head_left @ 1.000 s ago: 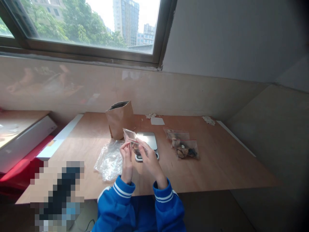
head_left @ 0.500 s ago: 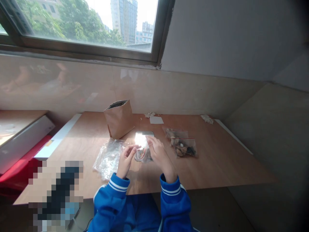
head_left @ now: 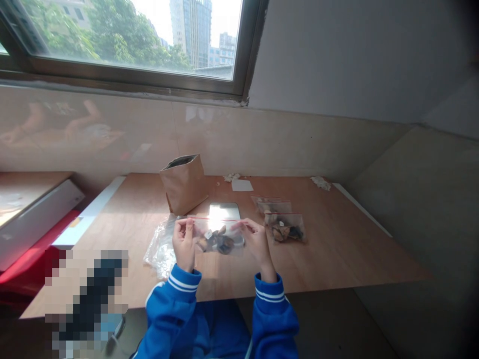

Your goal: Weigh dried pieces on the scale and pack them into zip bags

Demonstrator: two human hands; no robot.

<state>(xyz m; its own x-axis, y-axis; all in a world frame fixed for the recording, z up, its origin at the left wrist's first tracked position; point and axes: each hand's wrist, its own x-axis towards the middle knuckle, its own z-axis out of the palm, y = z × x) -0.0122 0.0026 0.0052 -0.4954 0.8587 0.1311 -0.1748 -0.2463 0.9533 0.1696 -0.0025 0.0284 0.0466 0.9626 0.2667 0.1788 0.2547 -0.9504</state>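
Between my two hands a clear zip bag (head_left: pixel 220 240) with a red seal strip is stretched out, holding brown and dark dried pieces and a small white packet. My left hand (head_left: pixel 184 242) pinches its upper left corner. At the upper right corner my right hand (head_left: pixel 256 240) is closed on the bag. Behind it a shiny, flat rectangular device (head_left: pixel 223 210) reflects the window light; its lower part is seen only through the bag. To the right lie similar filled zip bags (head_left: pixel 285 228), overlapping one another.
A brown paper bag (head_left: pixel 183 185) stands with its mouth open at the back left. Crumpled clear plastic (head_left: pixel 161 252) lies beside my left hand. White paper (head_left: pixel 242 185) and crumpled tissues (head_left: pixel 321 183) are near the wall. The wooden table (head_left: pixel 344 249) ends close to my body.
My hands have moved apart, and the zip bag, bunched up before, is now spread flat with its red strip pulled straight. The things on the table have stayed put.
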